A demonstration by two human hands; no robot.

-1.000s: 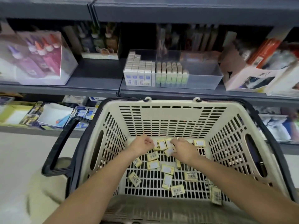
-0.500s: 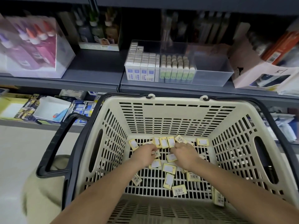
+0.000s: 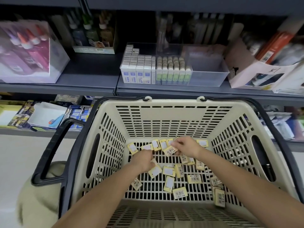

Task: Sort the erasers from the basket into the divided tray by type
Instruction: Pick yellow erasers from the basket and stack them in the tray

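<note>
Since half a second ago our right hand has drawn back from the middle of the heap toward the far wall of the basket, and the gap between our two hands has widened. Before, it lay knuckles-up over the pile with nothing showing in its grip. Now its fingertips are clamped on one held eraser, raised just above the others. Our left hand sits about where it was, fingers curled over the slatted floor. Something pale shows at its fingertips, but we cannot tell whether it grips anything. The held eraser faces us barcode-side up, its long axis running left to right and rising slightly toward the right. The other yellow erasers lie flat on the basket floor. A row of them along the far edge shows white labels, with long axes pointing roughly away from us. The loose ones nearer us point every which way, some label-up, some barcode-up. The divided tray stands on the shelf beyond the basket, holding white boxes upright in its left part and green-sleeved sticks just beside them.
</note>
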